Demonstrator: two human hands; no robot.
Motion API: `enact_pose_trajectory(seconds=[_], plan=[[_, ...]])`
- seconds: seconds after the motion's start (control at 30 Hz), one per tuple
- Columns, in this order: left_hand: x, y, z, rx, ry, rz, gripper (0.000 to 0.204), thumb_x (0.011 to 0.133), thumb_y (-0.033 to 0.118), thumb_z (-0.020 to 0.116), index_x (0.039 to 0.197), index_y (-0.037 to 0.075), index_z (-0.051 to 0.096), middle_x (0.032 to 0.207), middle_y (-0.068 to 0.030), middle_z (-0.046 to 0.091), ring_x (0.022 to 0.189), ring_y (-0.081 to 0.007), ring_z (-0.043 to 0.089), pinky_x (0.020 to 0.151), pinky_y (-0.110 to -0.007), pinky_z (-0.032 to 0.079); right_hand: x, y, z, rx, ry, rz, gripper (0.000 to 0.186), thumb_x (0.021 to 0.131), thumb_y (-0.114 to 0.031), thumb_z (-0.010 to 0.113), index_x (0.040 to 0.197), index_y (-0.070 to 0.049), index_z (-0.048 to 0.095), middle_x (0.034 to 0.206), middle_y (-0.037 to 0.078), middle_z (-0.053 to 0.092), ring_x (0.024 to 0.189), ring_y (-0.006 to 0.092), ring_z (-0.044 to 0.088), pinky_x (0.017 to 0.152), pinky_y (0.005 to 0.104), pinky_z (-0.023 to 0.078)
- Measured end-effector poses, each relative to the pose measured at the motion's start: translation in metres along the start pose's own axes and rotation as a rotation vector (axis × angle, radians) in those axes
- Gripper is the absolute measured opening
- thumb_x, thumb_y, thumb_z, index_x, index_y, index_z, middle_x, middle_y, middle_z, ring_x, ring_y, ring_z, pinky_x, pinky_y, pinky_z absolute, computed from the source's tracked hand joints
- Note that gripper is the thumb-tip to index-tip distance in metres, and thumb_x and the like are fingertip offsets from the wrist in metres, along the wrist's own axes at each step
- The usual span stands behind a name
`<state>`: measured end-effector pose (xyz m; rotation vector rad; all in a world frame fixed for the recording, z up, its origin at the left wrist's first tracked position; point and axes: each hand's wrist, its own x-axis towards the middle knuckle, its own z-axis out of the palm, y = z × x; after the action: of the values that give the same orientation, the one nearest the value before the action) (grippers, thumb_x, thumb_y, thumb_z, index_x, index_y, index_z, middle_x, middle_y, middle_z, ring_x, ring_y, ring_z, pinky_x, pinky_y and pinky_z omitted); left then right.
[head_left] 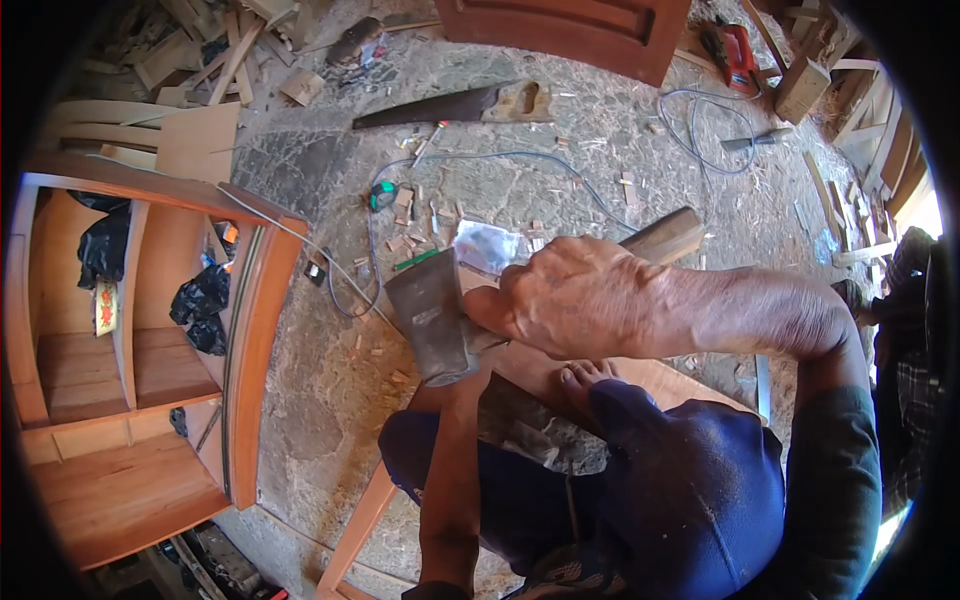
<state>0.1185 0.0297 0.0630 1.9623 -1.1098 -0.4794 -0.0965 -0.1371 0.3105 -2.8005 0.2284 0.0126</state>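
My right hand (580, 300) is closed round the wooden handle (672, 236) of a hatchet, close up behind its head. The broad grey hatchet head (430, 315) is to the left of my fist. My left forearm (450, 480) rises from the lower edge to just below the head, which hides most of my left hand; its fingers do not show. A bare foot (590, 376) rests at a reddish-brown wooden board (660, 385) below my right hand. Past the hatchet, a small clear plastic bag (487, 246) lies on the floor.
An open wooden cabinet (130, 340) with black plastic bags stands at the left. A handsaw (450, 106), a green tape measure (382, 195), a grey cable (520, 155) and wood chips are scattered over the floor. Beyond are a carved panel (590, 32), a red power tool (735, 55) and scrap wood (190, 60).
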Motion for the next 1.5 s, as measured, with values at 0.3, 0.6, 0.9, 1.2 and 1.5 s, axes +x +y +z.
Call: enact_pose_trajectory(seconds=[0.3, 0.6, 0.9, 1.2, 1.5], plan=[[-0.013, 0.059, -0.018, -0.333, 0.087, 0.143, 0.04, 0.081, 0.001, 0.075, 0.119, -0.002, 0.06, 0.105, -0.0108, 0.068, 0.094, -0.0214, 0.066, 0.084, -0.036, 0.053, -0.02, 0.006, 0.04, 0.484, 0.127, 0.178, 0.051, 0.078, -0.006, 0.067, 0.126, -0.005, 0.053, 0.085, 0.024, 0.069, 0.08, 0.0449, 0.07, 0.07, 0.0525, 0.056], [-0.007, 0.089, -0.018, -0.331, 0.023, 0.198, 0.034, 0.079, -0.004, 0.074, 0.111, -0.003, 0.064, 0.102, -0.0094, 0.069, 0.089, -0.0204, 0.066, 0.081, -0.036, 0.054, -0.027, 0.009, 0.046, 0.486, 0.119, 0.248, 0.052, 0.08, -0.006, 0.066, 0.129, -0.006, 0.051, 0.083, 0.024, 0.069, 0.079, 0.0443, 0.07, 0.069, 0.0531, 0.056], [-0.021, 0.029, 0.004, -0.184, 0.04, 0.168, 0.043, 0.082, 0.004, 0.078, 0.12, -0.001, 0.059, 0.107, -0.0094, 0.068, 0.097, -0.0239, 0.066, 0.089, -0.039, 0.053, -0.026, 0.006, 0.001, 0.393, 0.219, 0.048, 0.049, 0.078, -0.007, 0.07, 0.123, -0.007, 0.051, 0.083, 0.018, 0.066, 0.069, 0.0407, 0.069, 0.057, 0.0491, 0.057], [-0.026, 0.038, 0.014, -0.318, 0.021, 0.118, 0.049, 0.086, 0.021, 0.08, 0.127, 0.002, 0.06, 0.123, -0.0133, 0.066, 0.114, -0.031, 0.062, 0.1, -0.044, 0.049, -0.008, 0.0, 0.006, 0.045, -0.016, -0.024, 0.022, 0.092, -0.016, 0.058, 0.11, -0.004, 0.06, 0.086, 0.015, 0.074, 0.081, 0.0347, 0.075, 0.065, 0.0445, 0.06], [-0.009, 0.054, -0.006, -0.589, 0.017, 0.181, 0.039, 0.084, 0.003, 0.076, 0.119, -0.001, 0.059, 0.102, -0.0109, 0.066, 0.09, -0.0238, 0.064, 0.08, -0.036, 0.053, -0.043, 0.031, 0.028, 0.519, 0.255, 0.216, 0.048, 0.07, 0.003, 0.069, 0.116, -0.002, 0.054, 0.077, 0.021, 0.069, 0.071, 0.0405, 0.071, 0.062, 0.0484, 0.059]])
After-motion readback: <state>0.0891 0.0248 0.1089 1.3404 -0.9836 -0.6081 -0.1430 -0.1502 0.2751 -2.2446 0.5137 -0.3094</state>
